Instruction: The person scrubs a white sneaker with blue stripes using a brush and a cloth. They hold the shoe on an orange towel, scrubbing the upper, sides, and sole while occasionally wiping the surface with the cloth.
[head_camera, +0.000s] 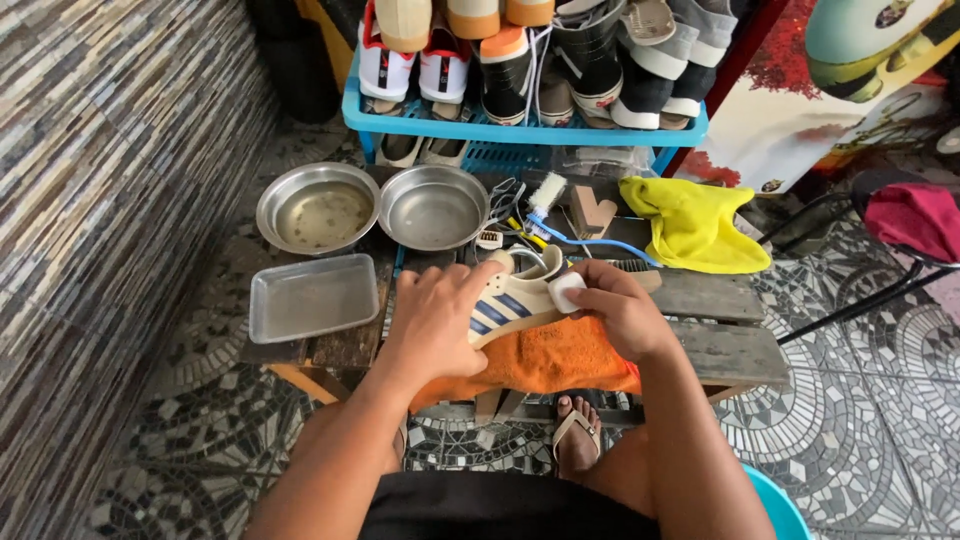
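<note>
Cream shoe (520, 295), blue stripes, w/ white sponge (566, 291).

There is one view only, from a camera on the person's head, looking steeply down and forward over the lap and forearms, close enough that both arms run in from the 6 o'clock edge toward the middle. The wooden tabletop (720, 345) fills the centre, with the blue shoe rack (520, 132) at 12 o'clock marking the far end of the view. A tiled wall (110, 200) slants along 9 o'clock, and mosaic floor (860, 400) spreads at 3 to 5 o'clock.
</note>
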